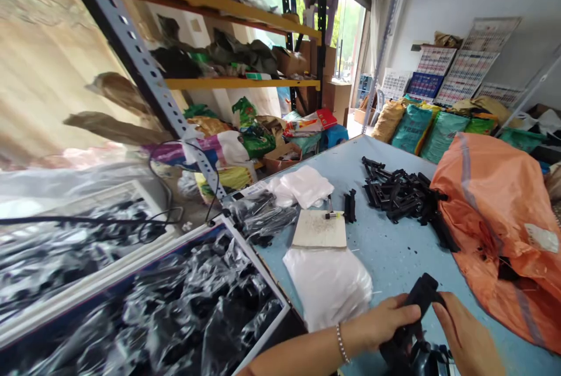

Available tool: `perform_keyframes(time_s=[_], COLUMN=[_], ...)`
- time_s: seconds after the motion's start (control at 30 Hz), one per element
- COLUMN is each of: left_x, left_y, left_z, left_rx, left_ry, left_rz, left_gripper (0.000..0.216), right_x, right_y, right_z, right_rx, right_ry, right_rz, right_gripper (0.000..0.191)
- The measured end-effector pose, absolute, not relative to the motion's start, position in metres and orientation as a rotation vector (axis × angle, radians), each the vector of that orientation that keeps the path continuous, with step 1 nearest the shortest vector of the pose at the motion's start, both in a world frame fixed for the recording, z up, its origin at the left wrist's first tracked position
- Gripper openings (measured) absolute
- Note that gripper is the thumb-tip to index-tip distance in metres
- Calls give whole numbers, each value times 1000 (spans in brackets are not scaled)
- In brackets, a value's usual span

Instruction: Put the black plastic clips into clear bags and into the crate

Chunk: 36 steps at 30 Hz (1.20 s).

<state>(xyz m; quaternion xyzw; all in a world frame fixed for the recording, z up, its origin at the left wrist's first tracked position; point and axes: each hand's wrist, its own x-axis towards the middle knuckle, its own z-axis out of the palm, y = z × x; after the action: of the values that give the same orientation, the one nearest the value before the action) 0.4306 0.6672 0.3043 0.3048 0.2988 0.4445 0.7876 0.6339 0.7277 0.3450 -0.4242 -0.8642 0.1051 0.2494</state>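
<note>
Both hands steady one black plastic part [421, 297] at the worktop's [385, 253] near edge: left hand [381, 320] wrapped round it, right hand [464, 338] bracing its tip, near the orange sack [499, 212].

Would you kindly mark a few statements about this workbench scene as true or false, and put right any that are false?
1. Both hands grip one black plastic part. True: the left hand and right hand both close on the black part.
2. The large sack on the table is green. False: the sack beside the hands is orange.
3. A pile of black parts lies on the blue table. True: the pile rests on the table, against the sack.
4. The left wrist is bare. False: it wears a bracelet.
5. The white plastic bag hangs from the shelf. False: the bag lies on the table.
</note>
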Motion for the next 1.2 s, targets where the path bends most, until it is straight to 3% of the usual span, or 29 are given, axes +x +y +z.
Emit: perform_keyframes(time_s=[0.13,0.37,0.57,0.7,0.8,0.9,0.97,1.1,1.2], left_x=[437,436,418,417,409,401,407,435,432], left_y=[667,690,703,698,696,679,657,632,675], left_z=[308,333,345,335,307,268,245,225,239], left_rx=[729,693,677,845,915,967,1099,1508,1764], left_ry=[713,902,914,1052,1167,1294,1367,1348,1293], left_rz=[823,1084,1193,1230,1191,1079,1013,851,705], left_gripper=[68,73,78,72,79,62,46,38,23], right_x=[643,603,572,569,593,634,658,681,689], right_y=[733,726,685,674,673,660,646,633,641], right_z=[340,358,348,342,342,331,313,270,256], right_rx=[-1007,-1350,-1082,-1214,-1401,-1871,-2192,-2340,-2304], right_ry=[-2303,-2073,-2499,-2327,-2268,-2261,-2192,-2090,-2025], right_rz=[-69,776,390,847,1127,786,557,628,656], right_gripper=[36,67,59,52,49,39,43,46,44])
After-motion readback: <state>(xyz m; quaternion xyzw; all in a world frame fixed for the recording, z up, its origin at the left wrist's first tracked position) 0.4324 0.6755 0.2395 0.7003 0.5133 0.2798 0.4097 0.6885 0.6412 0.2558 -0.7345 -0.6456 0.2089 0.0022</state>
